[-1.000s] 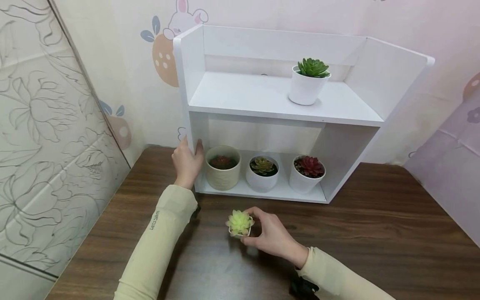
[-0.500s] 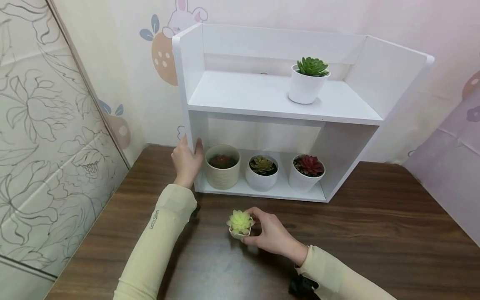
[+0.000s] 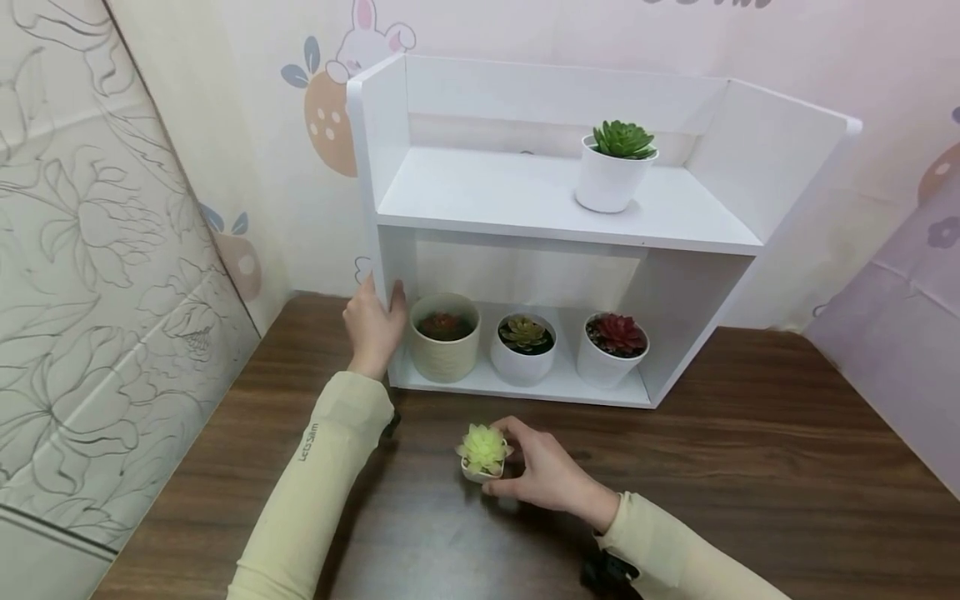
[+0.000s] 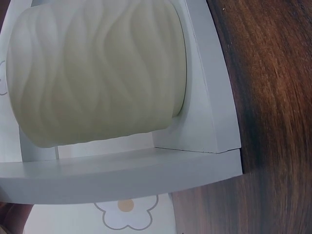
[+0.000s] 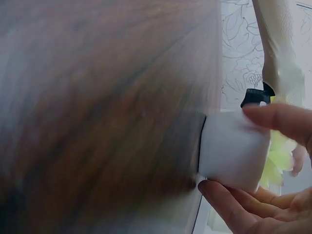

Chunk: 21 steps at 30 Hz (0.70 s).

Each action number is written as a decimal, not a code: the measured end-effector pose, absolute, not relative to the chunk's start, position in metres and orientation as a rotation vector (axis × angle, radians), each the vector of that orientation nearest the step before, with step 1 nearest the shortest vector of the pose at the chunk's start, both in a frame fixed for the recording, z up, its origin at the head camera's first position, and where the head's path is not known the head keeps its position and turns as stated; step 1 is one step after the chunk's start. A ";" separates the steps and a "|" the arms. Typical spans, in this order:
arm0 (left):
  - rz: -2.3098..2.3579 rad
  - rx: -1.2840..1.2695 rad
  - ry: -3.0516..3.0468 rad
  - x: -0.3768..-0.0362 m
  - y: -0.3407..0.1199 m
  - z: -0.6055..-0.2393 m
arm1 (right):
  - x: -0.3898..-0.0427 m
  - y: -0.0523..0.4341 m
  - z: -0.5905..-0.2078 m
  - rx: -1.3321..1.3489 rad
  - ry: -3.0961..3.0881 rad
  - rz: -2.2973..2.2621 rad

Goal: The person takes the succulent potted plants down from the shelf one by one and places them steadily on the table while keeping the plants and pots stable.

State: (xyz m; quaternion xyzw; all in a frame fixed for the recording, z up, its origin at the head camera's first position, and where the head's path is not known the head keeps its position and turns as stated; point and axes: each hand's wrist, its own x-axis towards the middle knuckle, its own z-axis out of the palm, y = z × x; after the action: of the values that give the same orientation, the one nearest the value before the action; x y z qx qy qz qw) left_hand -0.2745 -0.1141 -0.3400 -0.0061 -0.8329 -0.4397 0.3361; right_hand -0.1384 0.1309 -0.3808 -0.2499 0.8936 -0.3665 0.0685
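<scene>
My right hand (image 3: 519,463) grips a small white pot holding a pale yellow-green succulent (image 3: 483,452), low over the brown wooden table (image 3: 750,467) in front of the shelf. The right wrist view shows fingers (image 5: 278,119) and thumb wrapped round the white pot (image 5: 234,148), leaves (image 5: 279,157) behind it. My left hand (image 3: 372,327) holds the front edge of the left side panel of the white two-level shelf (image 3: 525,192), thumb inside beside a cream ribbed pot (image 3: 444,337). That cream pot (image 4: 97,73) fills the left wrist view, standing on the bottom board (image 4: 204,117).
The lower level also holds a white pot with an olive succulent (image 3: 524,346) and one with a red succulent (image 3: 615,348). A white pot with a green succulent (image 3: 613,167) stands on the upper level. Walls close in behind and on the left (image 3: 112,250).
Almost nothing differs: the right hand keeps its grip on the small pot at the same spot, and the left hand stays on the shelf's side panel.
</scene>
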 end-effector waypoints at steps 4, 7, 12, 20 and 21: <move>-1.143 -0.023 -2.164 -0.274 -0.114 -0.341 | -0.139 0.136 -0.373 -0.735 2.718 -1.065; -1.138 -0.023 -2.155 -0.275 -0.114 -0.341 | -0.139 0.142 -0.358 -0.766 2.781 -1.074; -1.132 -0.026 -2.152 -0.274 -0.114 -0.340 | -0.140 0.151 -0.323 -0.893 2.905 -1.155; -1.134 -0.043 -2.165 -0.273 -0.114 -0.340 | -0.143 0.163 -0.281 -0.868 3.066 -1.334; -1.131 -0.045 -2.167 -0.274 -0.114 -0.340 | -0.144 0.164 -0.277 -0.863 3.085 -1.359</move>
State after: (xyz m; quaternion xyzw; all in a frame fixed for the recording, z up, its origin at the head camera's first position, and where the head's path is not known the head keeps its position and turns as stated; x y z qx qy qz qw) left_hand -0.2736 -0.1140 -0.3405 -0.0173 -0.8330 -0.4350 0.3414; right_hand -0.1436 0.1641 -0.2768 -0.2446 0.8739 -0.3850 -0.1681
